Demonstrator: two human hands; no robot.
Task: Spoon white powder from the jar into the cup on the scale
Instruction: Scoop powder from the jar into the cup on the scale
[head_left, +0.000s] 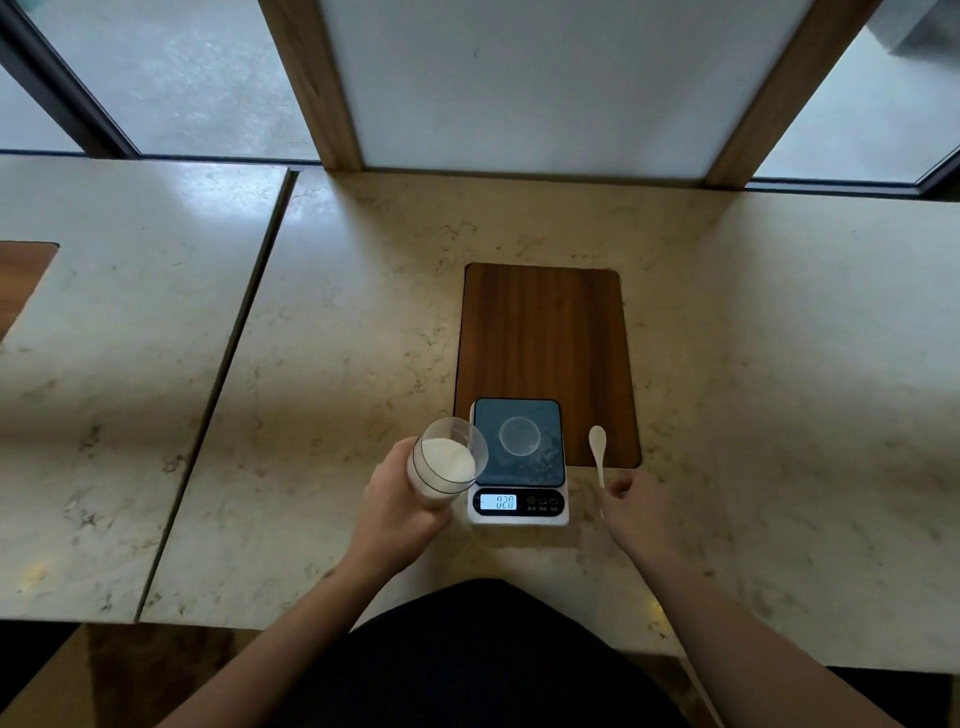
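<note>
Jar tilted in left hand, spoon pinched in right.

Left hand (395, 501) wrapped closed around a clear jar (445, 464), tipped so the open mouth faces the scale (518, 460); white powder (451, 459) banked inside, rim just overlapping the scale's left edge. Right hand (635, 506) curled, fingertips gripping the handle end of a white spoon (598, 451), bowl pointing away and lying beside the scale's right edge, over a dark wooden board (545, 332). On the dark platform, a clear cup (519, 435), seen from above as a faint ring. Lit display at the scale's near end. All on a pale marble counter (322, 374).
</note>
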